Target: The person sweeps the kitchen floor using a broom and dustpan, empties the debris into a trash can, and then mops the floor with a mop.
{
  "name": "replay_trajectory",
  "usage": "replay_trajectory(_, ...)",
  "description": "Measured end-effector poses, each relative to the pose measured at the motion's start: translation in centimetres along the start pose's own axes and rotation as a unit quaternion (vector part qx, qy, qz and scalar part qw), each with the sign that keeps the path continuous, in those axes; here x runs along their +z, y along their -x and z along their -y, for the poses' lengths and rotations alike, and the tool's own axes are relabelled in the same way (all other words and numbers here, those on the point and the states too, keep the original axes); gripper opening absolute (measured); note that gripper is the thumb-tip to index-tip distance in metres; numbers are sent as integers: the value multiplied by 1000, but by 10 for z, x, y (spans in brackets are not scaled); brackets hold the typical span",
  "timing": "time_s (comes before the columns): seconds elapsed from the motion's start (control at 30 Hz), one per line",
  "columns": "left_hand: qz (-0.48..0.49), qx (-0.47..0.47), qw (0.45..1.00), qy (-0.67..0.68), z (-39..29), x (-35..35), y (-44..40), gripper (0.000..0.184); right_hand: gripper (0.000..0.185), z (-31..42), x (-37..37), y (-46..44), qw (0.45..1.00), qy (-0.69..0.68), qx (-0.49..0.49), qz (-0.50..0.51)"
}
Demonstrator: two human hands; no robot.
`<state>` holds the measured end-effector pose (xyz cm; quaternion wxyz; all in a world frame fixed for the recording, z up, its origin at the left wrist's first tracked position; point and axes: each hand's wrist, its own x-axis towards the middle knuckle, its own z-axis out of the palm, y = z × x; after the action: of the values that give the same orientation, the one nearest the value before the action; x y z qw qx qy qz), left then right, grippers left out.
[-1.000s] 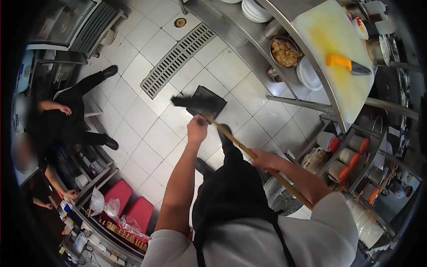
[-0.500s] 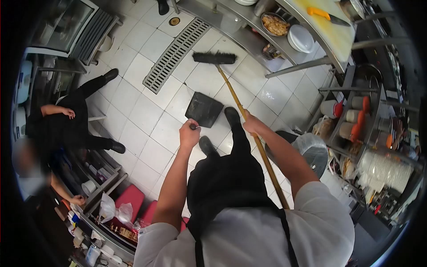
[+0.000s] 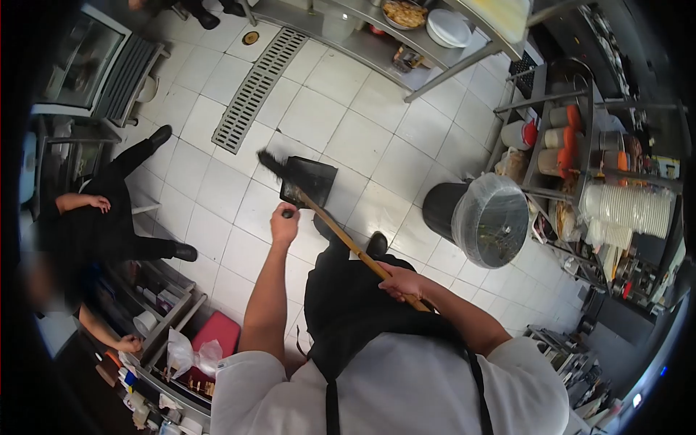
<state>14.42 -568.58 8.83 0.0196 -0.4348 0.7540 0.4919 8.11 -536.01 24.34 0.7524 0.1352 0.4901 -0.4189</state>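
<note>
My left hand [image 3: 283, 225] is closed round the dark end of the handle of a black dustpan [image 3: 319, 180], which rests on the tiled floor ahead of my feet. The fingers of my right hand [image 3: 400, 281] wrap round the yellowish pole of a broom [image 3: 341, 233]. Its dark bristles lie slantwise over the left side of the dustpan and stick out past its edge. Too little detail shows to tell what debris is in the pan.
A slotted floor drain [image 3: 259, 90] runs ahead to the left. To my right stands a black trash bin [image 3: 444, 210] with a clear liner, beside a loaded shelf rack [image 3: 558, 94]. A person in dark clothes [image 3: 94, 225] is at left. A steel worktable [image 3: 449, 94] stands ahead.
The broom head has come back and left, from the floor near the worktable onto the dustpan. My right hand has drawn back towards my body. My left hand still grips the dustpan.
</note>
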Motion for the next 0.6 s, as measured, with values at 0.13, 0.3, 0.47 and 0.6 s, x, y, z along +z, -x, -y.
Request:
replay_trajectory(0.13, 28, 35, 998, 40, 37, -12, 22, 11, 83, -33, -29, 24, 995, -5, -54, -87)
replay_trajectory(0.3, 82, 70, 994, 19, -3, -18, 83, 16, 83, -38, -137, 20, 943, 182, -116, -255)
replay_trajectory(0.47, 89, 127, 987, -38, -22, 27, 139, 16, 69, -34, -204, 7, 897, 226, -106, -366)
replay_trajectory(0.6, 98, 50, 989, -101, 4, 91, 153, 15, 72, -98, -206, -24, 906, 270, -18, -325)
